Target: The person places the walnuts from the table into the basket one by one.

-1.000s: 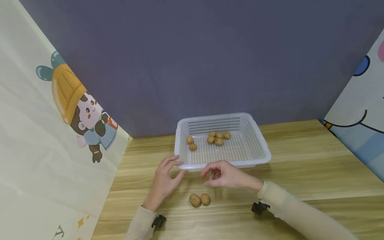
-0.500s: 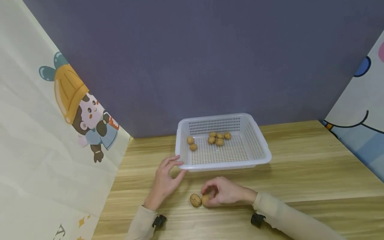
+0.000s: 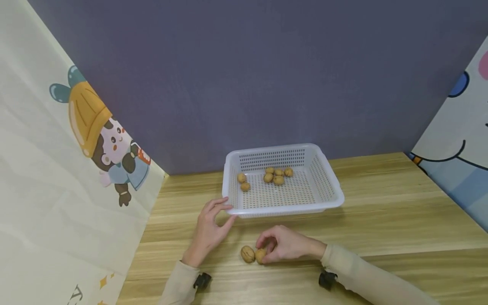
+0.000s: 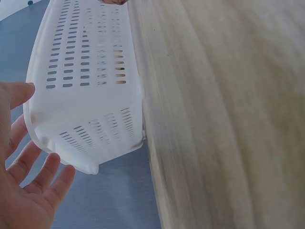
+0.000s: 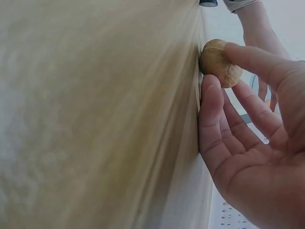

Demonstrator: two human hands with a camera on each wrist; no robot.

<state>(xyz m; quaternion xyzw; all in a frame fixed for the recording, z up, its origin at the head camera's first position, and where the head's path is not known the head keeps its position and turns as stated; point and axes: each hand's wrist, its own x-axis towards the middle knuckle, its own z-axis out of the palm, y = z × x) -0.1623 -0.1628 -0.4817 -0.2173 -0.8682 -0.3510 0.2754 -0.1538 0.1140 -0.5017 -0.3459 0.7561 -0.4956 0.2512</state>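
Note:
Between its thumb and fingers my right hand (image 3: 284, 243) pinches a walnut (image 5: 221, 64), which is low at the wooden tabletop. Just left of it in the head view lies a second walnut (image 3: 248, 254). My left hand (image 3: 209, 228) is at the front left corner of a white plastic basket (image 3: 282, 210), its fingers spread and relaxed. In the left wrist view the thumb (image 4: 21, 93) touches the basket rim while the other fingers reach past the corner. Several walnuts (image 3: 278, 180) lie inside the basket, toward its back and left.
The wooden table (image 3: 385, 203) extends to both sides of the basket. Behind it rises a dark grey-blue panel (image 3: 267, 76). A white sheet with a cartoon figure (image 3: 114, 140) borders the left, and another printed sheet (image 3: 461, 169) the right.
My right hand has come down from near the basket's front rim toward the person and taken hold of the right-hand walnut. My left hand and the basket have stayed in place.

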